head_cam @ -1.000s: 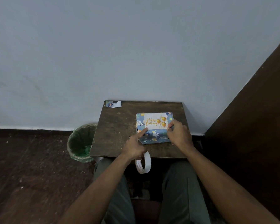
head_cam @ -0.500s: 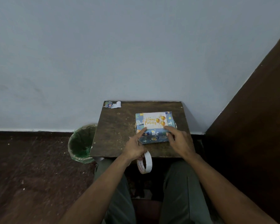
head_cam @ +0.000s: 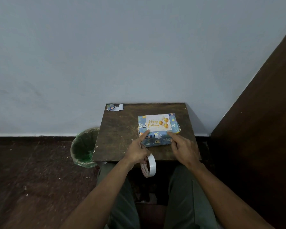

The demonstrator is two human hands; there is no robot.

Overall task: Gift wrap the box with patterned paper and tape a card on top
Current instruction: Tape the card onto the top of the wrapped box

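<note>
A box wrapped in blue patterned paper (head_cam: pixel 157 139) lies on the small dark wooden table (head_cam: pixel 119 134). A white "Happy Birthday" card (head_cam: pixel 158 122) with gold balloons lies flat on its top. My left hand (head_cam: pixel 138 150) points its index finger onto the card's near left corner, while its lower fingers hold a white tape roll (head_cam: pixel 149 165) that hangs below the table's front edge. My right hand (head_cam: pixel 184 148) stretches its index finger to the card's near right corner, the other fingers loosely bent.
Scraps of wrapping paper (head_cam: pixel 115 107) lie at the table's far left corner. A bin with a green liner (head_cam: pixel 84 147) stands on the floor left of the table. A dark wooden panel (head_cam: pixel 262 113) rises on the right. My knees sit under the table.
My right hand has slid from the card's right side down to its near right corner. The left index finger stays on the near left corner.
</note>
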